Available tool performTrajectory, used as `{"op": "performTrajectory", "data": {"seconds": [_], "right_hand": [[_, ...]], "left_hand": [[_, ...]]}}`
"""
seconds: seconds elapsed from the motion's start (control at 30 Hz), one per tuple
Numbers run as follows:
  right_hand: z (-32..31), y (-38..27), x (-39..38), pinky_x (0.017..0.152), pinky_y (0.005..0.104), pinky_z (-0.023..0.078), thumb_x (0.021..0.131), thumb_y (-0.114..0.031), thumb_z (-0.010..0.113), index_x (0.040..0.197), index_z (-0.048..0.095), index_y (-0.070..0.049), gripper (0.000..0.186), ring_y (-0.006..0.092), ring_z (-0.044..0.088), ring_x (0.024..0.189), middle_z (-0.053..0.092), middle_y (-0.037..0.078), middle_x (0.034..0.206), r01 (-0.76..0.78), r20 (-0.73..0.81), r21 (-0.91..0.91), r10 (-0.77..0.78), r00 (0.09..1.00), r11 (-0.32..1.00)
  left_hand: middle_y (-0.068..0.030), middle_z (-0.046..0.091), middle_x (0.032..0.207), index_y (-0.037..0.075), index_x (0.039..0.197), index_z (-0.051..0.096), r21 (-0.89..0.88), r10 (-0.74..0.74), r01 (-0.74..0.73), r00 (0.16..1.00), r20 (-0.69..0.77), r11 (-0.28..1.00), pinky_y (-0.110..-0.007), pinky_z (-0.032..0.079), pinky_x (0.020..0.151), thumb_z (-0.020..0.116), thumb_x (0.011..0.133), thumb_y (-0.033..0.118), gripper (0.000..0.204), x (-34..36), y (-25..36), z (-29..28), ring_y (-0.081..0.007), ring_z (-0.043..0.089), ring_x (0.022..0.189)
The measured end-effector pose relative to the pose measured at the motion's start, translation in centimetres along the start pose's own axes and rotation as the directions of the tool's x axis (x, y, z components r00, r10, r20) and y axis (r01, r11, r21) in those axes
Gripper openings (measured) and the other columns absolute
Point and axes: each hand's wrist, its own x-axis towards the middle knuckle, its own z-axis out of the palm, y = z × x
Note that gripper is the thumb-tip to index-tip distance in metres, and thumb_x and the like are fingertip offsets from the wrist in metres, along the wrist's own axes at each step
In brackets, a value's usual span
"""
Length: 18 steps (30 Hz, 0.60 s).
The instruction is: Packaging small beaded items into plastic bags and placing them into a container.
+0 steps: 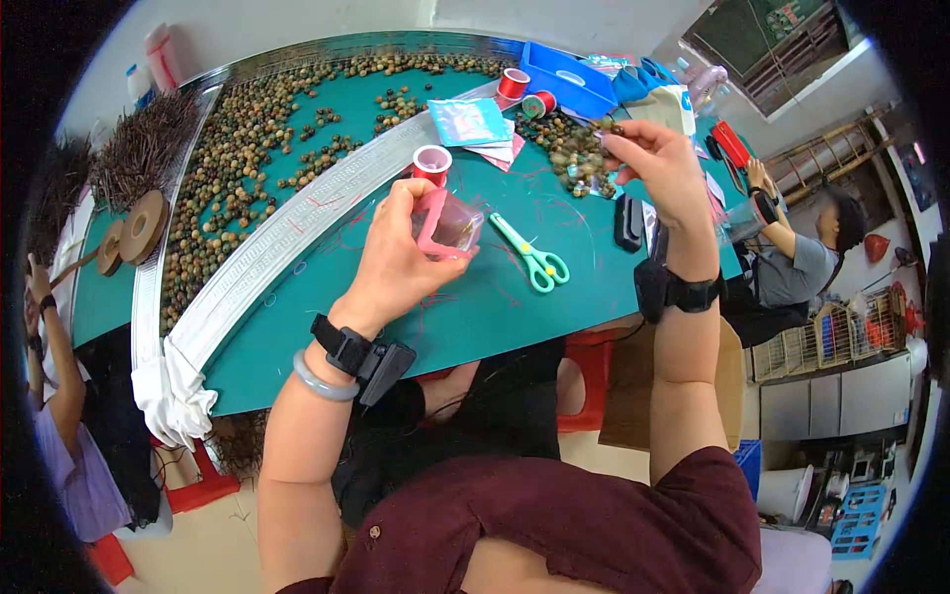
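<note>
My left hand is closed around a small clear plastic box with a pink rim, tilted above the green table. Its contents are hard to make out. My right hand is raised at the right with thumb and fingers pinched on a strand of brown-green beads, partly blurred. Below that hangs over a pile of similar loose beads. Between my hands lie mint-handled scissors. A red thread spool with a white rim stands just behind my left hand.
White embossed strips divide the green table. Many round beads cover its left and far parts. A blue tray, packets and a black case lie around. Co-workers sit at the left and right.
</note>
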Motion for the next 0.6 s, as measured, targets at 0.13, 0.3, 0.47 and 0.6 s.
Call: {"op": "performTrajectory", "data": {"seconds": [0.13, 0.3, 0.47, 0.6], "right_hand": [[3.1, -4.9, -1.7, 0.060, 0.0226, 0.053, 0.087, -0.008, 0.066, 0.104, 0.063, 0.006, 0.023, 0.0136, 0.067, 0.071, 0.067, 0.010, 0.086, 0.065, 0.177, 0.206, -0.103, 0.979, 0.976], [7.1, -7.4, -2.2, 0.063, 0.0231, 0.055, 0.087, -0.004, 0.066, 0.104, 0.062, 0.007, 0.021, 0.0140, 0.067, 0.072, 0.067, 0.010, 0.087, 0.082, 0.336, 0.244, -0.164, 0.928, 0.966], [9.1, -7.4, -2.3, 0.065, 0.0239, 0.055, 0.084, -0.009, 0.069, 0.104, 0.064, 0.006, 0.025, 0.0117, 0.066, 0.071, 0.068, 0.008, 0.083, 0.033, 0.400, 0.235, -0.127, 0.908, 0.972], [10.0, -6.5, -2.7, 0.068, 0.0239, 0.054, 0.084, -0.006, 0.068, 0.107, 0.063, 0.005, 0.026, 0.0119, 0.066, 0.075, 0.068, 0.008, 0.090, 0.025, 0.440, 0.220, -0.122, 0.890, 0.975]], "left_hand": [[-0.0074, 0.057, 0.103, 0.004, 0.112, 0.043, 0.047, 0.025, -0.023, 0.999, -0.031, 0.999, -0.030, 0.052, 0.082, 0.083, 0.064, 0.004, 0.062, 0.0, -0.1, -0.1, -0.0132, 0.057, 0.095], [-0.0124, 0.056, 0.104, 0.003, 0.114, 0.042, -0.080, -0.047, 0.044, 0.998, -0.041, 0.996, -0.035, 0.049, 0.084, 0.084, 0.062, 0.010, 0.068, 0.3, 0.1, -0.1, -0.0241, 0.057, 0.098], [-0.0144, 0.056, 0.104, 0.002, 0.115, 0.041, -0.081, -0.028, 0.020, 0.994, -0.102, 0.997, -0.037, 0.048, 0.085, 0.086, 0.061, 0.013, 0.071, 0.3, 0.2, 0.0, -0.0281, 0.057, 0.099], [-0.0142, 0.055, 0.102, 0.001, 0.115, 0.041, -0.036, -0.016, 0.010, 0.988, -0.151, 0.999, -0.037, 0.048, 0.083, 0.086, 0.061, 0.014, 0.072, 0.4, 0.3, 0.0, -0.0279, 0.058, 0.095]]}}
